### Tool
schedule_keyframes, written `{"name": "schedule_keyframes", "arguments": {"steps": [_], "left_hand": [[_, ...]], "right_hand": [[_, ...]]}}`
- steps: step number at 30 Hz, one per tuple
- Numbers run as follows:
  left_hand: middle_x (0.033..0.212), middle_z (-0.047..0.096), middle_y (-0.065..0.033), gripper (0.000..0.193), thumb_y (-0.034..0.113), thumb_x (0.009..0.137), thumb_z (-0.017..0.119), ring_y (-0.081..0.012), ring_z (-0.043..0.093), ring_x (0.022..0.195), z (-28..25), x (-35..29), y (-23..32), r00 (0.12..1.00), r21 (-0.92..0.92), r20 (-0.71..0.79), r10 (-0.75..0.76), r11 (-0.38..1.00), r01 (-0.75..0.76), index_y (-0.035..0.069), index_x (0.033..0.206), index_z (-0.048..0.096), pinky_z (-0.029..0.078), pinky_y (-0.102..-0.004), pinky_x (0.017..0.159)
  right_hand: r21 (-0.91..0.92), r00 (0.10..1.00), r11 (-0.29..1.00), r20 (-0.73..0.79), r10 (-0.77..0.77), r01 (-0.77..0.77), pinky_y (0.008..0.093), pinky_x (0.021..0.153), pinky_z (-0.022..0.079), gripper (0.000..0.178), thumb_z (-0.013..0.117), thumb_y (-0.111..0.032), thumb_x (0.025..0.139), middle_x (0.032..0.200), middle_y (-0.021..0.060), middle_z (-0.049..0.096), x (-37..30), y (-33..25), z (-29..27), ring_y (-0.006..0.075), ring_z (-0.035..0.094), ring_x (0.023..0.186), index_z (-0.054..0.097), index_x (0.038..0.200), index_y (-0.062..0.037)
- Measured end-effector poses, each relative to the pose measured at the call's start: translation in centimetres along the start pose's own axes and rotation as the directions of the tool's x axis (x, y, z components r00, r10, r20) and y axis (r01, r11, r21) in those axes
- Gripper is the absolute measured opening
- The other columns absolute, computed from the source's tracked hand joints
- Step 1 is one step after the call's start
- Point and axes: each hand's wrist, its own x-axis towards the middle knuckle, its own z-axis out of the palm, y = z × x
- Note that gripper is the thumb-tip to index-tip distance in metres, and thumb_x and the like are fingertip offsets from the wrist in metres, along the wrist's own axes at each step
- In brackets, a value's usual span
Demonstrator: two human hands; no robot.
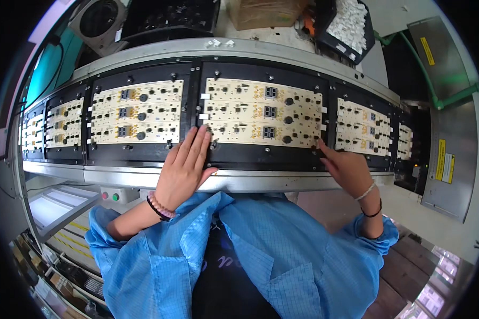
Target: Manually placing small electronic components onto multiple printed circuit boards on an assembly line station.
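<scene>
A cream circuit board panel (pixel 264 111) lies in a black carrier frame (pixel 234 157) before me, made of three rows with two-digit displays and black round parts. At its lower left corner my left hand (pixel 182 167) rests flat, fingers stretched together toward the board edge and thumb apart; it holds nothing. By the lower right corner my right hand (pixel 348 169) touches the edge with its index finger extended. The other right fingers are partly curled and hidden, and no held thing shows. Small white connectors (pixel 205 97) stand along the panel's left edge.
Similar panels stand in line at left (pixel 135 112) and right (pixel 363 127). Behind the metal rail (pixel 250 50) are a black bin of dark parts (pixel 170 18), a cardboard box (pixel 266 13) and a black tray of white pieces (pixel 348 26). A button box (pixel 112 195) sits below left.
</scene>
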Motion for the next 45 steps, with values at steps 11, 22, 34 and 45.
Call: {"name": "schedule_keyframes", "arguments": {"steps": [11,22,34,45], "left_hand": [[0.148,0.044,-0.0087,0.074,0.051,0.085,0.061,-0.0272,0.032,0.141,-0.6,5.6,4.5,0.970,-0.119,-0.106,0.219,0.966,-0.231,0.006,0.142,0.046,0.031,-0.0457,0.112],[0.152,0.039,-0.0151,0.073,0.052,0.093,0.051,-0.0314,0.032,0.142,0.3,5.9,7.2,0.982,-0.149,-0.092,0.165,0.973,-0.178,0.001,0.144,0.042,0.030,-0.0475,0.112],[0.107,0.054,-0.0065,0.026,0.022,0.084,0.056,-0.0193,0.050,0.101,0.7,8.3,9.8,0.923,-0.010,-0.314,0.221,0.972,-0.237,0.006,0.104,0.061,0.041,-0.0297,0.078],[0.108,0.054,-0.0056,0.033,0.027,0.082,0.061,-0.0209,0.049,0.100,2.7,9.2,10.4,0.931,-0.096,-0.347,0.118,0.982,-0.160,0.007,0.107,0.058,0.041,-0.0344,0.080]], "right_hand": [[-0.149,0.979,0.968,-0.009,-0.205,0.201,0.0396,0.048,0.047,0.052,0.061,-0.019,0.089,0.058,0.0059,0.058,8.2,-5.3,0.3,0.0252,0.061,0.052,0.051,0.139,-0.0097],[-0.150,0.960,0.949,0.093,-0.266,0.277,0.0436,0.058,0.052,0.039,0.057,-0.021,0.090,0.075,0.0097,0.067,13.2,-3.1,-3.6,0.0312,0.067,0.068,0.062,0.128,-0.0173],[0.081,0.952,0.975,-0.248,-0.180,0.206,0.0404,0.059,0.048,0.010,0.067,-0.022,0.086,0.073,0.0075,0.067,16.7,-2.6,-1.8,0.0299,0.065,0.071,0.064,0.094,-0.0154],[0.101,0.976,0.972,-0.074,-0.205,0.212,0.0375,0.057,0.047,0.007,0.068,-0.025,0.086,0.068,0.0064,0.065,16.4,-2.6,-3.4,0.0282,0.064,0.066,0.068,0.089,-0.0184]]}}
